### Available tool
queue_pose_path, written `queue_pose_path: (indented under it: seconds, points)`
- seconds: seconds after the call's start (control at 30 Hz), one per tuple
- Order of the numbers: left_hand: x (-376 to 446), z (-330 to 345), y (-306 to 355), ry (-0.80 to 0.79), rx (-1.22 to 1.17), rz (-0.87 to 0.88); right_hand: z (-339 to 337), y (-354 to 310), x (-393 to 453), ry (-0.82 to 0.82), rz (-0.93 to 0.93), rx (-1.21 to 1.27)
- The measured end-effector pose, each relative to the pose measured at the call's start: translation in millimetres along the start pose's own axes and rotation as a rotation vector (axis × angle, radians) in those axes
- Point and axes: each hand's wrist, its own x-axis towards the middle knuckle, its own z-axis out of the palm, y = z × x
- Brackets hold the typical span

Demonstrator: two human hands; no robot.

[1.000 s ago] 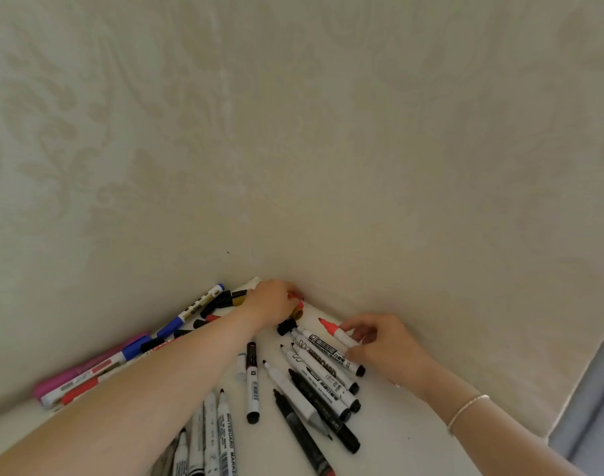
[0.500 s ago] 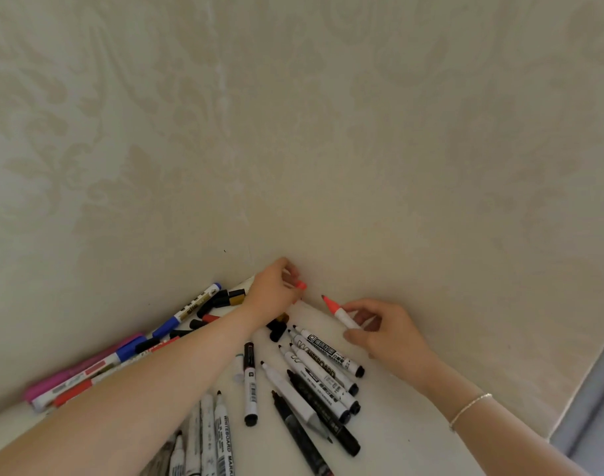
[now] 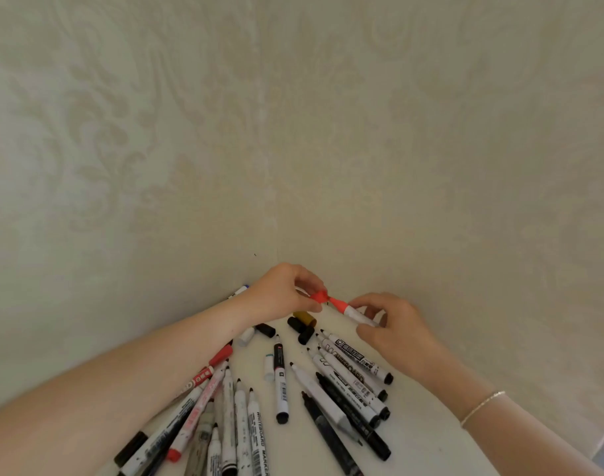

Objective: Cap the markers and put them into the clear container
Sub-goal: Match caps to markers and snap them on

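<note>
Against a patterned wall, uncapped markers (image 3: pixel 354 371) lie scattered on a white table (image 3: pixel 427 438). Above them the right hand (image 3: pixel 393 326) pinches a light, stiff red marker (image 3: pixel 354 311) mid-barrel, and the left hand (image 3: pixel 283 293) pinches its small, slippery-looking red cap (image 3: pixel 319 297) at the tip.

Two hands (image 3: pixel 283 293), one red cap (image 3: pixel 319 297), roughly twenty markers (image 3: pixel 280 383), three loose black caps (image 3: pixel 305 334).

A white-barrelled marker with a red tip (image 3: pixel 350 310) was held tilted above the white tabletop (image 3: pixel 431 424), its tip pointing at a small red plastic cap (image 3: pixel 319 297) just beside it, not yet on. Below lay many uncapped white and black markers (image 3: pixel 348 383) fanned out, with loose black caps (image 3: pixel 302 329) near them.
</note>
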Motion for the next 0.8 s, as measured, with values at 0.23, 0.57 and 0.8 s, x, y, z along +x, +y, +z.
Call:
queue_pose_path:
  seconds: [0.23,0.57,0.8]
  points:
    - [-18.0,-1.2,15.1,-0.185,0.518,0.193,-1.2,-15.5,-6.0,-0.142,-0.003,-0.314]
    - [-39.3,-6.1,34.9,-0.347,-0.315,-0.217,-3.0,-26.5,-14.3,-0.048,0.002,0.184]
    - [-44.6,7.8,42.4,-0.209,-0.479,-0.281,0.0,-36.8,-13.8,0.035,-0.004,0.194]
